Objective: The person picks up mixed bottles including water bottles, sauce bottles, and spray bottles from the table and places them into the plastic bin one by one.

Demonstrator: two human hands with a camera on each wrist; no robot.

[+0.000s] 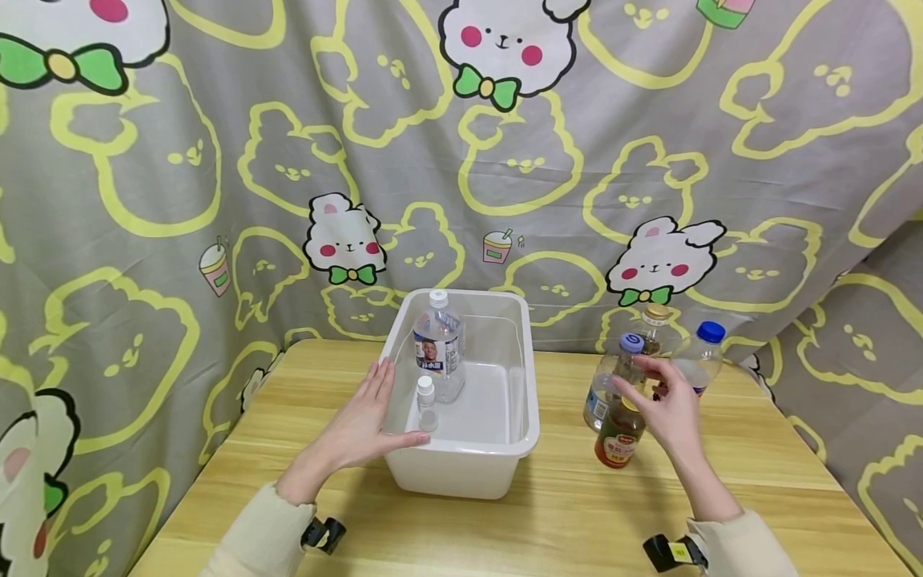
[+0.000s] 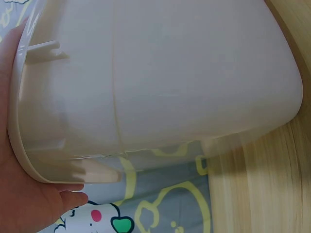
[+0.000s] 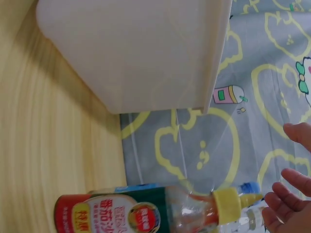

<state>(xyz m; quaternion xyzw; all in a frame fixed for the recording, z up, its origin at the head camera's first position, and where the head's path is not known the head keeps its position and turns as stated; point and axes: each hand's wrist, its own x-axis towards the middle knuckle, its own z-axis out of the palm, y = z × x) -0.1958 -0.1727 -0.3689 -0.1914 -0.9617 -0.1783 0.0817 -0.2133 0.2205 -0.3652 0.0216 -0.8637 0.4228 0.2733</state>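
Note:
My left hand (image 1: pixel 356 425) rests on the near left corner of a white plastic bin (image 1: pixel 461 473), fingers along the left rim and thumb along the front rim. Inside the bin stand a large clear plastic bottle (image 1: pixel 449 377) with a white cap and a small clear bottle (image 1: pixel 427 413), also white-capped. Over a cluster of bottles to the right hovers my right hand (image 1: pixel 674 409), thumb and fingers apart. Nearest to it are a tomato sauce bottle (image 3: pixel 146 213) with a yellow nozzle cap and a clear bottle (image 1: pixel 600 397) with a lavender cap.
Behind the right hand stand a clear bottle with a blue cap (image 1: pixel 711 332) and a bottle with a gold cap (image 1: pixel 656 316). The wooden table (image 1: pixel 570 521) backs onto a patterned grey curtain (image 1: pixel 548 160), which also hangs along both sides.

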